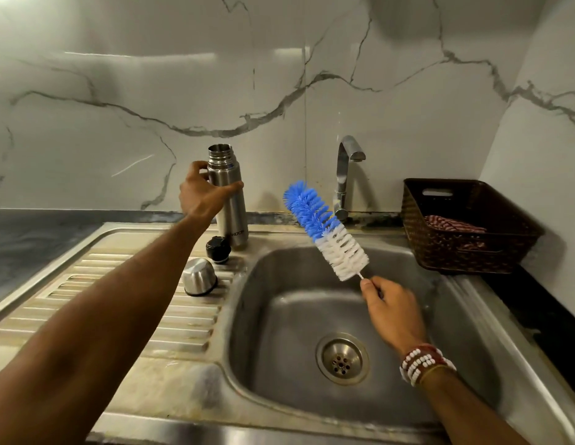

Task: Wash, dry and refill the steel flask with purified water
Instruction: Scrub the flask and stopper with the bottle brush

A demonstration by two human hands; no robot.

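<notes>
Steel "MILTON" flask [231,200], left hand [199,195]; brush [324,229], right hand [389,309]

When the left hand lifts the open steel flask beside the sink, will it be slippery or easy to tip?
The steel flask is tall and narrow, so a sideways push would probably tip it. Its polished wall looks smooth, likely slippery if wet, though the left hand wraps its upper body. Being steel, it should stay rigid.

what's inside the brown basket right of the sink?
A red-and-white striped cloth lies in the basket. The basket's front wall hides the floor and the cloth's lower part, so anything beneath it can't be seen.
</notes>
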